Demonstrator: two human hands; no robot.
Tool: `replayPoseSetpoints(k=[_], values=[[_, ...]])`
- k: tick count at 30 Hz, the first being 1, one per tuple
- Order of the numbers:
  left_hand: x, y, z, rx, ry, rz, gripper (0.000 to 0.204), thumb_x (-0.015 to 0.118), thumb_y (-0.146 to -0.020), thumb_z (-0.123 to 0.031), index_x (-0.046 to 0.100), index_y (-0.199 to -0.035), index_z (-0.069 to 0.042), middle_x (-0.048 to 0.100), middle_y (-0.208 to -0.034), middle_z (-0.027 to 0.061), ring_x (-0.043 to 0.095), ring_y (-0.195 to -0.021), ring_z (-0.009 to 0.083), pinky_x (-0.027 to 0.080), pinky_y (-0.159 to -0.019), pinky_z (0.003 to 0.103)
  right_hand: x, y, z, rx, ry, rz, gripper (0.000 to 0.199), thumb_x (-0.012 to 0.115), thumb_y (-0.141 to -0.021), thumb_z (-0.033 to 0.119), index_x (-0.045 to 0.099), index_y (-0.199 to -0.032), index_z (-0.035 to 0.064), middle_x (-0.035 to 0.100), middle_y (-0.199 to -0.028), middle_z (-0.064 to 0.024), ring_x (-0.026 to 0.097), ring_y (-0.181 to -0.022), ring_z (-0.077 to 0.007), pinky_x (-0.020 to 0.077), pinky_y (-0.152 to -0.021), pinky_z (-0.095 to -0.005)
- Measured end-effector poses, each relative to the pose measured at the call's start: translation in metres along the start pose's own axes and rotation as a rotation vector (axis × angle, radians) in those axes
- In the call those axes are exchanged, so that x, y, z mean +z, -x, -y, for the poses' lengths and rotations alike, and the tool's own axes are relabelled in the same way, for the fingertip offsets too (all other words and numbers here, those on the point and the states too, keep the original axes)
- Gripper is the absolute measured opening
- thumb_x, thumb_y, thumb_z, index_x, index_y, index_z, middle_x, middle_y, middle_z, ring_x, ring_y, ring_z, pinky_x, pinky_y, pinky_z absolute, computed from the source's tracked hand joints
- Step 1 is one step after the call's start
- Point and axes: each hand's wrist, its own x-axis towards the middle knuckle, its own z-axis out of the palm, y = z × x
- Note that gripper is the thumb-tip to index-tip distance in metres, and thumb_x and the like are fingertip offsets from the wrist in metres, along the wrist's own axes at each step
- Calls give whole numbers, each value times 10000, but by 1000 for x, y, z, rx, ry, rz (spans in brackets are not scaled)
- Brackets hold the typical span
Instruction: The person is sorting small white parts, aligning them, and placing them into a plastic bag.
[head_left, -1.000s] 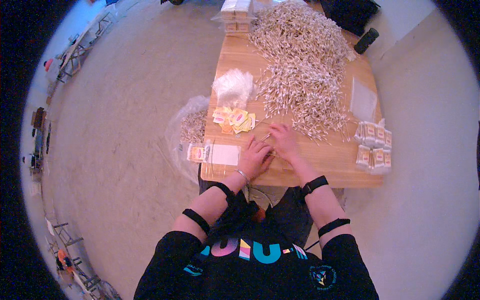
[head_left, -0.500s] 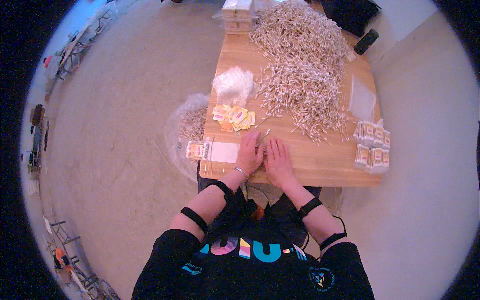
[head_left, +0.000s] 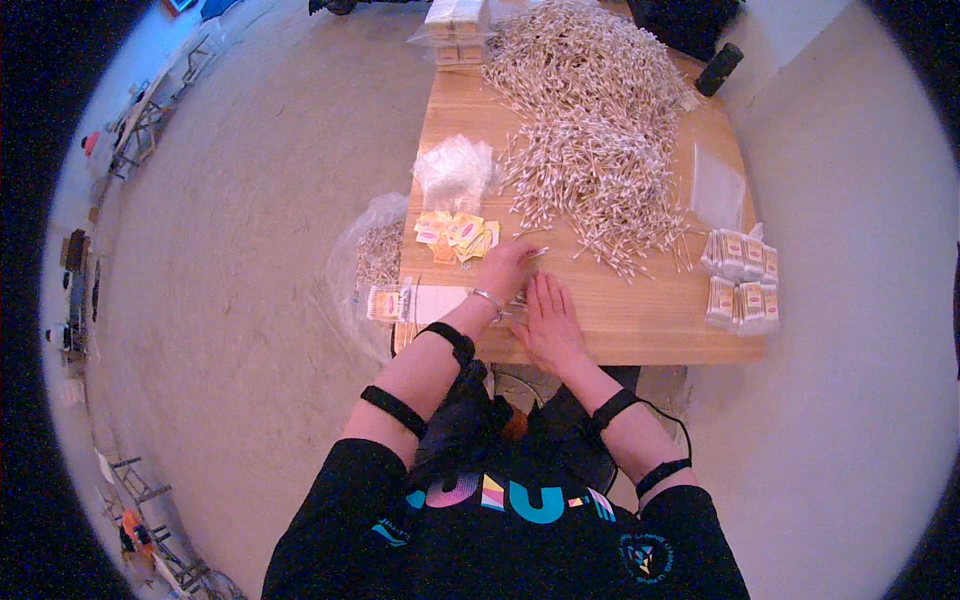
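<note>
My left hand (head_left: pixel 506 268) is bent at the wrist over the near part of the wooden table. Its fingers are pinched together at a cotton swab (head_left: pixel 540 252), whose white tip shows beyond them. Beside it my right hand (head_left: pixel 552 322) lies palm down, fingers stretched out and side by side. A few swabs show in the narrow gap between the hands, mostly hidden. Farther off spreads a big heap of loose cotton swabs (head_left: pixel 590 120). Left of my left hand lie a white sheet (head_left: pixel 440 303) and a filled swab pack (head_left: pixel 385 303).
Yellow printed cards (head_left: pixel 460 234) and crumpled clear plastic bags (head_left: pixel 453 172) lie at the left. Filled swab packs (head_left: pixel 740 280) and a flat clear bag (head_left: pixel 718 190) are on the right. A large plastic sack of swabs (head_left: pixel 375 255) stands beside the table (head_left: pixel 640 330).
My left hand has moved forward slightly and its fingers have curled in toward a swab. My right hand stays nearly in place. The whole view has shifted a little.
</note>
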Motion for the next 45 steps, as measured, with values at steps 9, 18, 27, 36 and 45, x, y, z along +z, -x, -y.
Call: replayPoseSetpoints(k=[9, 18, 27, 36, 45], values=[[-5, 67, 17, 11, 252, -300, 345, 450, -840, 23, 507, -1175, -34, 543, -1180, 180, 499, -1129, 324, 396, -954, 374, -7, -36, -2, 104, 37, -43, 824, 504, -818, 506, 232, -1373, -39, 183, -1451, -206, 132, -1355, -348, 105, -1096, -470], [-3, 69, 17, 65, 197, -286, 390, 440, -832, 26, 470, -1218, -23, 494, -1251, 183, 454, -1180, 335, 357, -1003, 377, 1, -9, 12, 89, 125, 63, 821, 475, -830, 530, 208, -1393, -5, 173, -1455, -200, 118, -1355, -365, 92, -1095, -478], [-5, 70, 14, 107, 204, -240, 549, 614, -737, -66, 420, -1250, -37, 426, -1288, 178, 395, -1205, 348, 326, -1026, 400, -6, -19, -16, 85, -125, -217, 646, 585, -791, 276, 334, -1335, 35, 253, -1408, -198, 195, -1322, -366, 189, -1066, -473], [-14, 71, 7, 275, -136, -104, 613, 700, -700, -269, 455, -1219, -54, 376, -1293, 172, 305, -1256, 342, 215, -1075, 467, -4, -20, -29, 76, -223, -266, 257, 530, -788, 106, 601, -1035, 92, 518, -1096, -127, 458, -1061, -337, 390, -900, -437], [-8, 68, -1, 210, -269, -34, 593, 592, -780, -405, 442, -1222, -37, 402, -1296, 148, 299, -1273, 301, 129, -1102, 461, -1, -44, -47, 173, -222, -292, 254, 577, -742, 102, 625, -989, 139, 516, -995, -94, 473, -984, -302, 401, -858, -423]])
